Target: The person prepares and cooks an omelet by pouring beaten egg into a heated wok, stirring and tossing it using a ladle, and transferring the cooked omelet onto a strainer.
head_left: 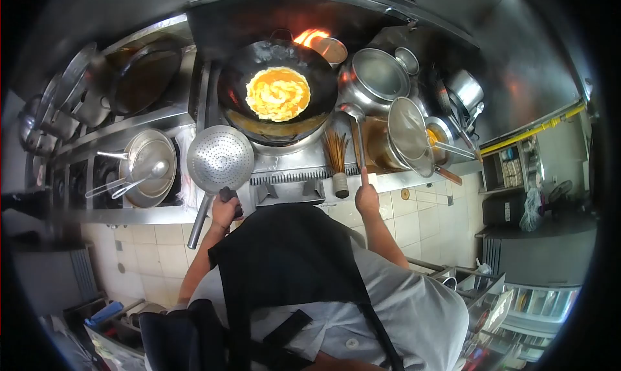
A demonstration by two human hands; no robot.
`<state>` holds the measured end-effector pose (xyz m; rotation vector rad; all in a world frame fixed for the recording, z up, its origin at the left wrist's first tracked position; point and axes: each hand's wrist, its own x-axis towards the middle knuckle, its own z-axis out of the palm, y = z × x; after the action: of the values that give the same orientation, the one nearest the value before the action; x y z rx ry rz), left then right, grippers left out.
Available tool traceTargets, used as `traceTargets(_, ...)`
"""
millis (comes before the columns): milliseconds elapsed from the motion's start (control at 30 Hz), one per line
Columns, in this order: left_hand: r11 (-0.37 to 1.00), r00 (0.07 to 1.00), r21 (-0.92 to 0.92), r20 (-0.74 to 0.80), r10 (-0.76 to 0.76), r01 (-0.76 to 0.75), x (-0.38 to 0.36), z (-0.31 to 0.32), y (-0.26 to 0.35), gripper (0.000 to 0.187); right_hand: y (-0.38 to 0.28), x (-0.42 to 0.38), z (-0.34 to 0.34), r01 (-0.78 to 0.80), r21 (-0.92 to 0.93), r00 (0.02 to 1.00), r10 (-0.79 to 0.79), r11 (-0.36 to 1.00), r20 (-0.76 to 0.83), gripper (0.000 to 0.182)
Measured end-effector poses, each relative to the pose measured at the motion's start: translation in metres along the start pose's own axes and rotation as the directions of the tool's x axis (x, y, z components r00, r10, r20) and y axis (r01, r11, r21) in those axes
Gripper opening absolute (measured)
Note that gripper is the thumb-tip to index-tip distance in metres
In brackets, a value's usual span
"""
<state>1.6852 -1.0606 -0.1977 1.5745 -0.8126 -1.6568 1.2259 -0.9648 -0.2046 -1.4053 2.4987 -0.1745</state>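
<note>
My left hand point(224, 211) is closed around a short dark handle point(229, 195); what it belongs to is hidden. Beside that hand, a perforated skimmer point(221, 157) lies with its metal handle pointing towards me. My right hand point(367, 198) grips the wooden end of a ladle point(359, 141), whose bowl rests near the pots right of the wok. In the black wok point(236, 86) spreads a round of yellow egg point(278, 94), partly set with pale edges. Between wok and ladle stands a bamboo brush point(337, 154), bristles up.
Flames point(312, 36) rise behind the wok, by a small pot point(332, 50). Right of it are a large lidded pot point(380, 73), a fine strainer point(407, 128) and a steel saucepan point(465, 90). At left, pans with ladles point(150, 167) sit on another burner.
</note>
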Motion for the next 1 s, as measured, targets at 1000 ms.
traceTargets(1000, 0.999, 0.998, -0.014, 0.027, -0.048, 0.048, 0.003, -0.004, -0.004, 0.027, -0.072, -0.058, -0.132, 0.156, 0.478, 0.988, -0.146, 0.865, -0.059, 0.072)
